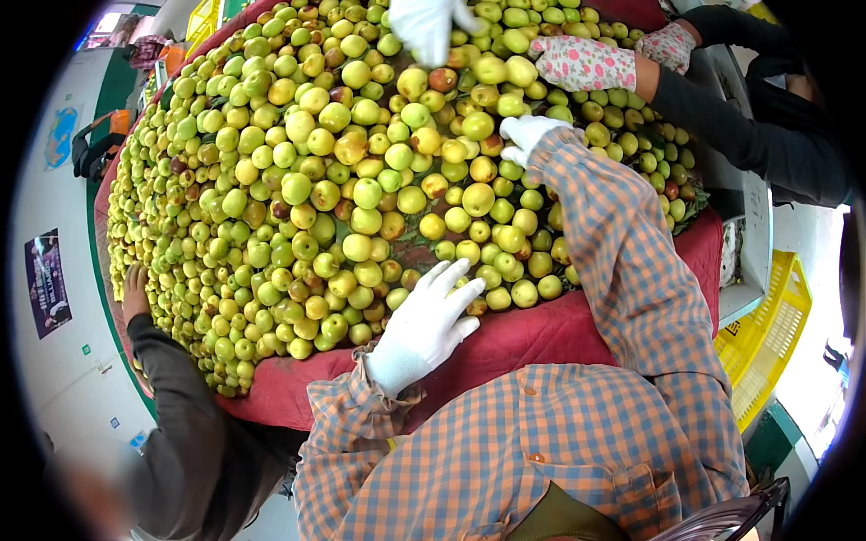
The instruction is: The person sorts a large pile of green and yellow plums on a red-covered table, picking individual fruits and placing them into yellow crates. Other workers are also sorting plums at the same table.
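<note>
A broad heap of green-yellow fruit [298,189], apparently fresh jujubes, spreads before me, several with brown or reddish patches. My left hand [429,324], in a white glove, hovers over the near edge of the heap, palm down, fingers apart, with nothing in it. Farther in and to the right, my right hand [531,138], also white-gloved, has its fingers curled down among the fruit. Its fingertips are partly hidden, so whether a fruit is held is unclear. Dark bare patches [414,251] of the surface show between fruits ahead of my left hand.
Red cloth [514,331] covers the table's near edge. Across from me is another person's white-gloved hand [429,27]. A co-worker's floral gloves [588,64] work at right; a bare hand [135,291] touches fruit at left. A yellow plastic crate [768,345] stands beyond the right edge.
</note>
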Demonstrator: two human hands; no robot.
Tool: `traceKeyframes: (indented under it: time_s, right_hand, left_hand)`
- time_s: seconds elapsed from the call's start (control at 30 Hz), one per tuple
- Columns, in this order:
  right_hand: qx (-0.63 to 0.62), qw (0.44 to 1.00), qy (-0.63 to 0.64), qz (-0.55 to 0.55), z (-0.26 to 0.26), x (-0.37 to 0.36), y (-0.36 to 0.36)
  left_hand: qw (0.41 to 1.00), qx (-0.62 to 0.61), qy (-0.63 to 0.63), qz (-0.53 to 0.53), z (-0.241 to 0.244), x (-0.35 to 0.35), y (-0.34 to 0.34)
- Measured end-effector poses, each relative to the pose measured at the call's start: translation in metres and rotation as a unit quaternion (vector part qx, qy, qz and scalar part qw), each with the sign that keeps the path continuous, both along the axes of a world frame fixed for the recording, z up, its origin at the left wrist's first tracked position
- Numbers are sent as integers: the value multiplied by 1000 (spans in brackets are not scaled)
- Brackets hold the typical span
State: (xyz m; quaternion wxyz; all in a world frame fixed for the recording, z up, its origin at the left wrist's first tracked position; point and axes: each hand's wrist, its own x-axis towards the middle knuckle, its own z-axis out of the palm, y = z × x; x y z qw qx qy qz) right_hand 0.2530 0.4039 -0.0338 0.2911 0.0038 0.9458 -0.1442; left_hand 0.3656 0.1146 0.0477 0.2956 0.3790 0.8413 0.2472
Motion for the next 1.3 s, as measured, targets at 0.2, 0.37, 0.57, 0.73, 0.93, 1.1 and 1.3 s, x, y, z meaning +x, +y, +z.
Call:
traceKeyframes:
  time_s: [0.2,0.37,0.57,0.73,0.93,1.1,1.3]
  right_hand:
    - [-378,890,230,-103,10,73,18]
    - [-525,816,201,-133,38,99,15]
    - [-675,693,105,-229,61,116,3]
    - [-706,658,112,-235,65,129,1]
    - [-127,974,182,-40,42,127,3]
    - [-133,960,247,11,42,102,-58]
    - [82,970,207,99,3,36,-50]
  left_hand:
    - [1000,6,16,11,-4,3,-7]
    - [1000,7,20,1,-1,2,-6]
    - [999,-30,23,-4,13,2,-10]
    - [1000,-19,23,1,11,4,-20]
    - [994,-22,77,76,15,3,-43]
    - [977,-77,154,126,8,-14,-46]
    - [959,-200,168,107,9,-3,-57]
